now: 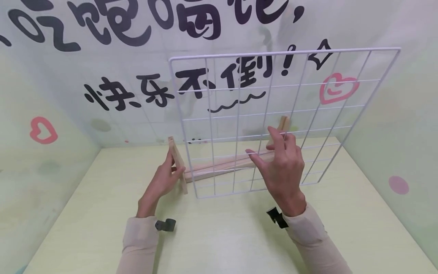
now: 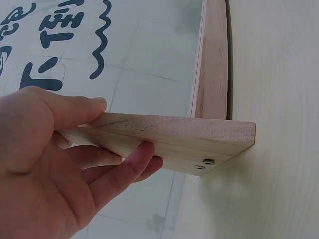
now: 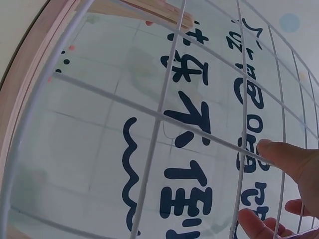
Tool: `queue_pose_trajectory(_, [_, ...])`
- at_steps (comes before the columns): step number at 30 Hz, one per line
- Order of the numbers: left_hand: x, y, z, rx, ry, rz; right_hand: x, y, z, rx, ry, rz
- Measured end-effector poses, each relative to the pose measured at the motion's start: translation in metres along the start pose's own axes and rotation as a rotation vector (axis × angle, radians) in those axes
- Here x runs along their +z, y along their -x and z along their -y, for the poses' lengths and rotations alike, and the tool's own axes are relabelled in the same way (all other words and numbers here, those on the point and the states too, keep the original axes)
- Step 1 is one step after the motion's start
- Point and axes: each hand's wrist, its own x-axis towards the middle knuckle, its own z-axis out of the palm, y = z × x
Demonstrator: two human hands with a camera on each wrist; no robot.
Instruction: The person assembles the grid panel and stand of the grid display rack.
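One pale tabletop [image 1: 219, 236], lettered wall [image 1: 147, 123]; left fingers [image 2: 122, 174] around board [image 2: 179, 130], right fingers [image 1: 280, 146] spread at grid [image 1: 264, 113].

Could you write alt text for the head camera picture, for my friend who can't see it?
A person's right hand holds a white wire grid, while their left hand grips the end board of a wooden frame partly behind the grid. They work at a pale table, facing a wall with black lettering.
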Motion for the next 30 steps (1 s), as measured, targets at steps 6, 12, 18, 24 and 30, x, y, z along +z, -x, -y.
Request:
queue_pose_trajectory(6, [0.001,-0.001,-0.002,0.008,0.012,0.002,-0.001,-0.007,0.002,-0.004,0.012,-0.020])
queue_pose_trajectory(12, [0.002,0.000,-0.002,0.027,0.018,0.022,0.000,-0.012,0.004,-0.007,0.019,-0.032])
queue_pose_trajectory(18, [0.004,0.000,-0.002,0.014,0.049,0.039,0.001,-0.019,0.005,-0.024,0.037,-0.049])
queue_pose_trajectory(24, [0.004,0.001,-0.003,0.032,0.062,0.043,0.001,-0.025,0.007,-0.023,0.047,-0.045])
queue_pose_trajectory(30, [0.005,0.002,-0.002,0.066,0.053,0.054,0.000,-0.034,0.010,-0.021,0.052,-0.048])
